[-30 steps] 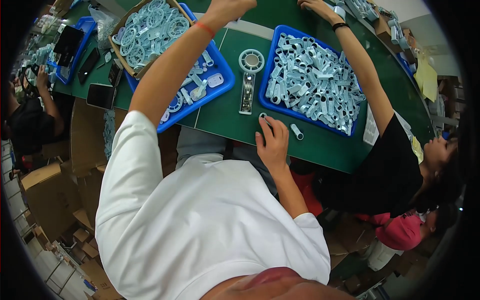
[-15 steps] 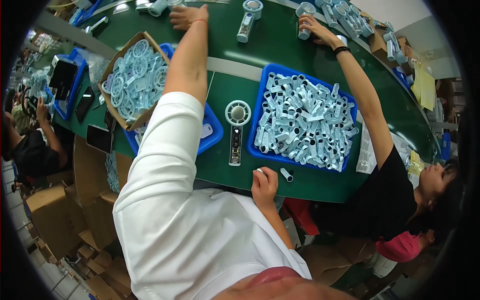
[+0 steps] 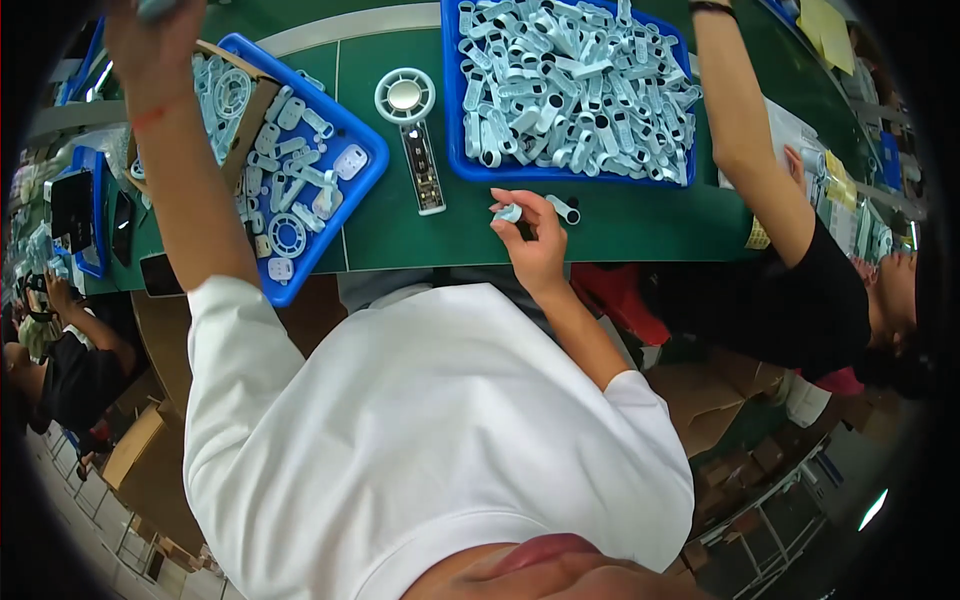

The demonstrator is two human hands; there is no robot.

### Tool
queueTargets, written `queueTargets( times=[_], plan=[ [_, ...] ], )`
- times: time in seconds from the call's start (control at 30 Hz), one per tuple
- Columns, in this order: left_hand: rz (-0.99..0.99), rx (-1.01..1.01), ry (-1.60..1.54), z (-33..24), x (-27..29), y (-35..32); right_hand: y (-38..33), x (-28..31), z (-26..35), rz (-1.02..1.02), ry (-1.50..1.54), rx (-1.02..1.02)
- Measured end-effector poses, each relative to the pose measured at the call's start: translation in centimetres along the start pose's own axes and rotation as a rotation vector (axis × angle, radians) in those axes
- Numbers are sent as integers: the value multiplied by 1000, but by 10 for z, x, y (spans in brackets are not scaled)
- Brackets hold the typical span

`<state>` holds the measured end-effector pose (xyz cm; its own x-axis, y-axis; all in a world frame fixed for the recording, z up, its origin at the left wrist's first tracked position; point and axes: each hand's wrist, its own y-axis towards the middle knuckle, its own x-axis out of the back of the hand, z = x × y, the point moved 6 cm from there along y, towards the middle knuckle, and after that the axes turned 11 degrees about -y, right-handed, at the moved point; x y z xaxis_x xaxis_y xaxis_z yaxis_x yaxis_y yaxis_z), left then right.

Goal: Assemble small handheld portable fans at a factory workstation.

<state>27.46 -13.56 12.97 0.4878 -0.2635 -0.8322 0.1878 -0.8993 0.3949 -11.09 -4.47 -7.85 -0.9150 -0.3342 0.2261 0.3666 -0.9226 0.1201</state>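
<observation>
My left hand (image 3: 158, 42) is raised at the upper left, partly blurred, closed around a light-blue piece (image 3: 156, 8) that the picture's edge cuts off. Near the front edge of the green table, my right hand (image 3: 535, 245) pinches a small light-blue plastic part (image 3: 509, 213) between thumb and fingers. A similar small handle cover (image 3: 564, 209) with a dark end lies just beside that hand. Between my arms rests a handheld fan (image 3: 424, 172), its round head away from me and its handle uncovered, showing a circuit board.
A blue tray (image 3: 455, 150) heaped with handle covers stands beyond my right hand. Another blue tray (image 3: 372, 170) with mixed light-blue parts sits at left, a cardboard box (image 3: 262, 110) of ring-shaped parts on it. A co-worker's arm (image 3: 745, 135) reaches in from the right.
My left hand has come back from the table's far side toward the upper left, with a light-blue piece in it. My right hand has lifted and turned, showing its small part. The view has shifted.
</observation>
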Motion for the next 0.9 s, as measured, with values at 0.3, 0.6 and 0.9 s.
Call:
queueTargets(
  times=[0.3, 0.6, 0.9],
  plan=[
    [-445, 574, 105, 175, -65, -272, -8, 2, 28, 328, 366, -307],
    [-299, 648, 390, 210, -58, -271, -28, 18, 71, 203, 395, -311],
    [-39, 395, 1277, 214, -63, -272, -33, 14, 70, 61, 92, -359]
  ],
)
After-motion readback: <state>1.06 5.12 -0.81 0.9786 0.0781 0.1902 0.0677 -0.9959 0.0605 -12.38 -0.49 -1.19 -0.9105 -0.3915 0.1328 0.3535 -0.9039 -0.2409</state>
